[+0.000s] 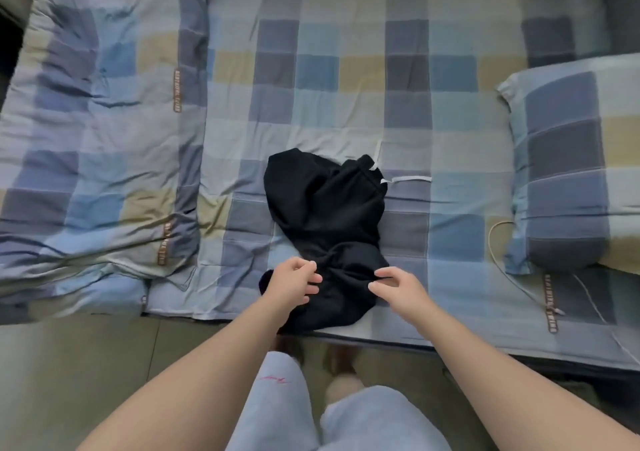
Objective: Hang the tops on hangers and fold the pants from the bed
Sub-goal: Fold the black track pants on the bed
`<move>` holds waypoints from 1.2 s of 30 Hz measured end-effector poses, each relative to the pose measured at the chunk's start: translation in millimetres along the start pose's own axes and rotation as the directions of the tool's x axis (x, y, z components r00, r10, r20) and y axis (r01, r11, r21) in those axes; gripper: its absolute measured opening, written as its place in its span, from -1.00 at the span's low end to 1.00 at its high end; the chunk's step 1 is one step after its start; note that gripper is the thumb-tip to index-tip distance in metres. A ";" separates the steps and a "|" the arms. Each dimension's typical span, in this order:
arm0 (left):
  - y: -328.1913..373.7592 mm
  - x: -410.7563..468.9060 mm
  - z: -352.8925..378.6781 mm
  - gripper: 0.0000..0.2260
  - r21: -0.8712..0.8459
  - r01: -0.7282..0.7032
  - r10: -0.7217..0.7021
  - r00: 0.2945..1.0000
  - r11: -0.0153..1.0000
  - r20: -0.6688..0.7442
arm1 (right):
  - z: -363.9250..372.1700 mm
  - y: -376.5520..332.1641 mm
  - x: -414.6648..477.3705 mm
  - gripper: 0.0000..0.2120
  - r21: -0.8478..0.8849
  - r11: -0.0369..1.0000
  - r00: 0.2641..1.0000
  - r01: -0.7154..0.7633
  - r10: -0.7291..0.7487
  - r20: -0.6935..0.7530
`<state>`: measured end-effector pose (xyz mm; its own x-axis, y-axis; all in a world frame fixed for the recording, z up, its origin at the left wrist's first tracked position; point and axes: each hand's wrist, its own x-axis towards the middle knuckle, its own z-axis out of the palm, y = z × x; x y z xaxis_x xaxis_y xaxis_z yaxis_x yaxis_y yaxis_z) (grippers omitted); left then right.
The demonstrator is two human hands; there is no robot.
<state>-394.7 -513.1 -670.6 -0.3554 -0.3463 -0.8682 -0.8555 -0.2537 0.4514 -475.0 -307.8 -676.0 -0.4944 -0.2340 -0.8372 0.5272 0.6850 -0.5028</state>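
Note:
Black pants (325, 215) with white drawstrings lie bunched on the checked bed (450, 104), reaching from the middle down to its near edge. My left hand (294, 282) rests on the near left part of the pants, fingers loosely curled over the fabric. My right hand (398, 286) is at the near right part, thumb and fingers pinching a fold of the black cloth. No tops and no hangers are in view.
A folded checked quilt (97, 139) covers the left side of the bed. A matching pillow (571, 166) lies at the right, with a thin cable (498, 260) beside it. The floor (86, 364) and my legs in grey trousers are below.

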 end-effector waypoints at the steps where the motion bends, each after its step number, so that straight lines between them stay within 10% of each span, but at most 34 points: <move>1: -11.5 21.2 3.9 -0.87 0.007 0.023 -0.023 1.000 1.000 -0.008 | 5.4 11.4 16.7 -0.67 -0.011 1.000 1.000 -0.019 0.019 0.002; 9: -115.5 156.8 21.5 -0.87 0.346 0.032 -0.026 0.999 0.938 -0.024 | 55.0 93.5 129.1 -0.39 -0.213 0.974 0.996 -0.074 0.083 0.032; 13: -157.2 196.5 21.7 -0.47 0.824 -0.105 0.236 0.971 0.557 -0.036 | 82.2 124.0 167.7 -0.05 -0.407 0.912 0.996 -0.041 0.071 0.060; 17: -182.0 210.3 18.8 -0.20 0.934 -0.140 0.336 0.942 0.330 0.022 | 102.4 141.9 186.4 0.02 -0.570 0.822 1.000 -0.007 0.019 0.016; 22: -184.1 215.4 7.7 -0.76 0.973 -0.149 0.265 0.959 0.176 0.099 | 108.7 140.2 190.1 -0.05 -0.632 0.775 0.997 0.007 -0.053 -0.054; 26: -161.8 189.3 -9.8 -0.93 0.912 -0.216 0.125 0.975 0.350 0.183 | 94.8 122.2 167.6 -0.03 -0.579 0.814 0.998 0.042 -0.009 0.059; 31: -106.4 114.3 -19.3 -0.82 0.374 -0.148 0.104 0.985 0.916 0.136 | 73.4 76.2 104.0 0.06 -0.550 0.817 0.973 0.175 -0.057 0.225; 36: -21.0 -7.3 -32.2 -0.78 -0.155 -0.196 0.207 0.977 0.968 0.054 | 59.4 3.1 12.1 -0.04 -0.449 0.817 0.929 0.363 -0.275 0.249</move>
<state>-362.0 -534.3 -667.1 -0.5441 -0.3422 -0.7661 -0.7002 -0.3178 0.6393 -438.3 -349.4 -700.6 -0.4323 -0.5776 -0.6924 -0.0593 0.7845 -0.6173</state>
